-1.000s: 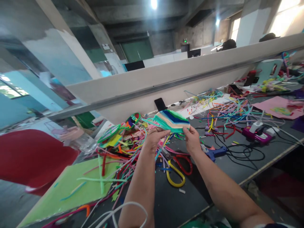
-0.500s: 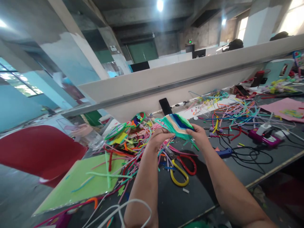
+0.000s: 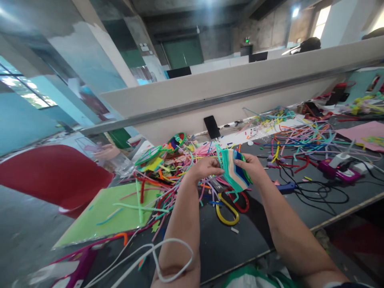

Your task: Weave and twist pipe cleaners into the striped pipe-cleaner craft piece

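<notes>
Nearest, between five and six o'clock from the striped panel, green-and-white cloth [image 3: 261, 277]; at seven, white cable [image 3: 174, 240] looping across the left forearm; at eight, purple power strip [image 3: 82, 266] with a white plug. Also on the near side, between eight and nine, pale green sheet [image 3: 120, 218], bearing loose strands. At six, on the dark tabletop [image 3: 231, 248], scissors [image 3: 228, 222] with one yellow and one red handle, partly hidden. Just above these, off the surface, striped panel [image 3: 235, 170] of bent mint, cream, blue and green bands, tilted. With the right hand [image 3: 255, 166], grips the panel's right side, thumb on the front face. With the left hand [image 3: 207, 168], keeps thumb and fingers close together at the left edge; cannot tell whether pinching it or only resting against it. Around nine, tangled heap of fuzzy strands [image 3: 156, 180]; between three and four, blue tool [image 3: 286, 187] beside coiled black cable [image 3: 321, 196]; at three, magenta power strip [image 3: 339, 172]. Farther, at two, second strand pile [image 3: 303, 138]; at nine, red chair [image 3: 57, 176]; at eleven, dark phone [image 3: 212, 127] near the foot of the white partition [image 3: 168, 94]. Beyond that, at one, top of a person's dark-haired head [image 3: 310, 45].
</notes>
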`<state>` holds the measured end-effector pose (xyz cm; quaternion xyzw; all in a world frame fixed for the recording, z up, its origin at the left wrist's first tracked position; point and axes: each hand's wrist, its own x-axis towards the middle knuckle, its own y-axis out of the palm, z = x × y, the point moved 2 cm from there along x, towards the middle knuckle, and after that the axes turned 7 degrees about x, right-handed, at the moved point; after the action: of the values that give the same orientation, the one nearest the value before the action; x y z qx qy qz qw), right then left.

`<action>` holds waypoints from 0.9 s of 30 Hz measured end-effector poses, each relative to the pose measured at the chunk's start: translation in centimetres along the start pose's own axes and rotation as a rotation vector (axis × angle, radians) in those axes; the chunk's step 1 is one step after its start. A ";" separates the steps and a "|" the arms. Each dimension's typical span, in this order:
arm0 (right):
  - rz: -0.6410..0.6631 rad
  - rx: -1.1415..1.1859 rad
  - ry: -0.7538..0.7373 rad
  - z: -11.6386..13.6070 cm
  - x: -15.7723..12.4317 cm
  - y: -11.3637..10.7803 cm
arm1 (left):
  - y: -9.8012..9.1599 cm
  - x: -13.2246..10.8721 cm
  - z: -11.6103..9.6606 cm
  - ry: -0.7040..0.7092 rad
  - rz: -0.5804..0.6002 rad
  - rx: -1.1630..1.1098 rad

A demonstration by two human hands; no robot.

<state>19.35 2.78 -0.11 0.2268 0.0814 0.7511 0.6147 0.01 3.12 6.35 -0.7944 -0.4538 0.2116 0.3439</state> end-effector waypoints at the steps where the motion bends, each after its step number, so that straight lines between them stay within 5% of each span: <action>1: -0.001 0.000 -0.003 0.0 0.0 0.1 | -0.1 -0.1 0.2 -0.018 -0.021 -0.044; 9: -0.015 0.055 0.052 0.3 -0.4 0.8 | -0.5 -0.4 0.6 -0.029 -0.143 -0.286; 15: -0.035 0.078 0.083 -0.4 -0.4 0.8 | -1.3 -0.9 -0.5 0.127 -0.339 -0.297; 21: -0.044 0.063 0.061 -0.7 -0.3 0.7 | -1.7 -1.8 -1.1 0.225 -0.233 -0.222; 27: -0.050 0.051 0.062 -0.7 -0.3 0.7 | -2.1 -2.3 -1.4 0.343 -0.205 0.095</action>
<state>18.45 2.41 -0.48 0.2169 0.1249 0.7397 0.6247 -1.39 1.37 8.90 -0.7514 -0.4565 0.0584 0.4730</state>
